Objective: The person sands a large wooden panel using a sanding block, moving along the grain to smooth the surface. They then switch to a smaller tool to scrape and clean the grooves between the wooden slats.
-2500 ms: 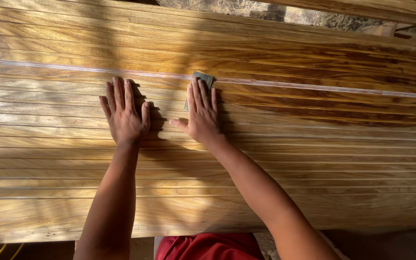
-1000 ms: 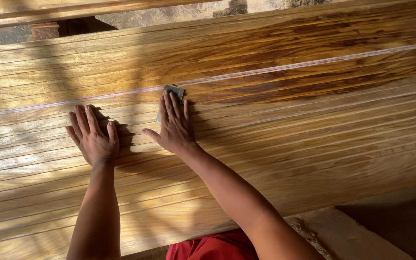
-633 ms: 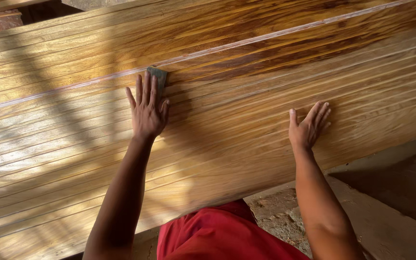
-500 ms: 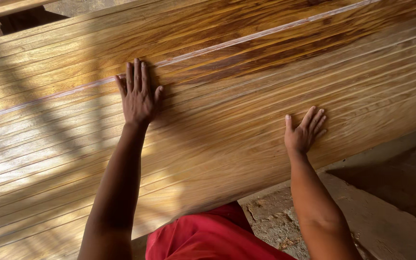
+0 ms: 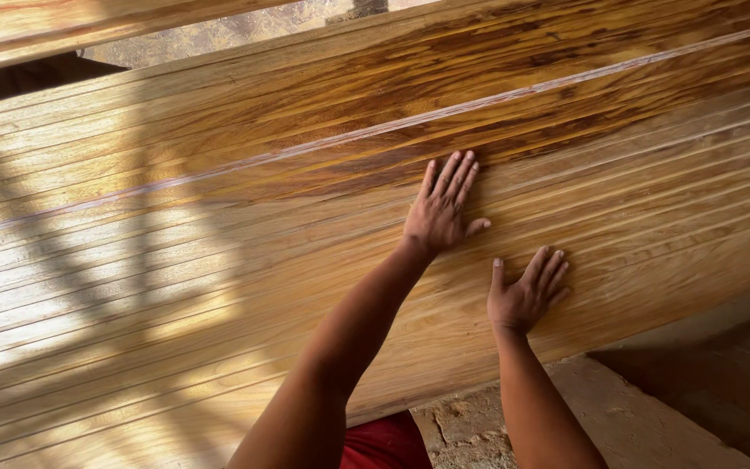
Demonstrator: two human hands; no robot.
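A long wooden panel (image 5: 219,260) with parallel grooves and a glossy golden-brown finish fills the view and tilts up to the right. My left hand (image 5: 443,208) lies flat on it, fingers together and pointing up, just below a pale line that runs along the panel. Whether anything lies under its palm is hidden. My right hand (image 5: 527,293) rests flat on the panel a little lower and to the right, fingers spread, close to the panel's lower edge. The two hands are a short gap apart.
Another wooden board (image 5: 88,26) lies beyond the panel's top edge. Below the panel's lower edge at the right is a dusty concrete floor (image 5: 635,417). Red clothing (image 5: 384,443) shows at the bottom. Sunlight and shadow stripes cross the panel's left half.
My left hand has slid to the right along the panel and now sits near my right hand. The grey pad that showed at its fingertips earlier is out of sight.
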